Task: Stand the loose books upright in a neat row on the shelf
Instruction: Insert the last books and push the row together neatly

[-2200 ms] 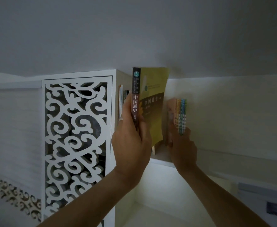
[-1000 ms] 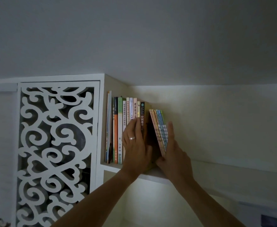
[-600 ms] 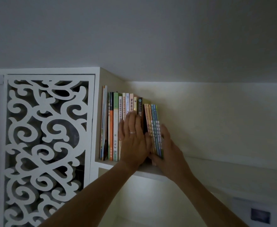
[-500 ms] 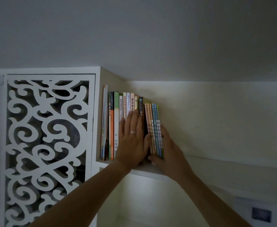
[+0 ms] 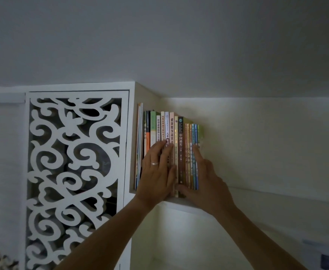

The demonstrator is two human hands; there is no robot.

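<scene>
Several books stand upright in one row (image 5: 167, 125) at the left end of a high white shelf (image 5: 257, 193), against the cabinet side. The dark-spined history book (image 5: 180, 149) stands in the row, with a few thin pastel books (image 5: 192, 133) at its right. My left hand (image 5: 156, 172), ring on one finger, lies flat with straight fingers against the spines on the left. My right hand (image 5: 204, 178) presses its straight fingers on the thin books' spines, its thumb at the foot of the dark book.
A white cabinet door with carved scroll fretwork (image 5: 76, 172) fills the left. The ceiling (image 5: 179, 45) is close above the books. The shelf runs on bare to the right. A lit recess (image 5: 179, 240) lies under the shelf.
The yellow-covered, dark-spined book went from my left hand into the row. The thin books, earlier leaning right, now stand upright. Both hands press flat on the spines.
</scene>
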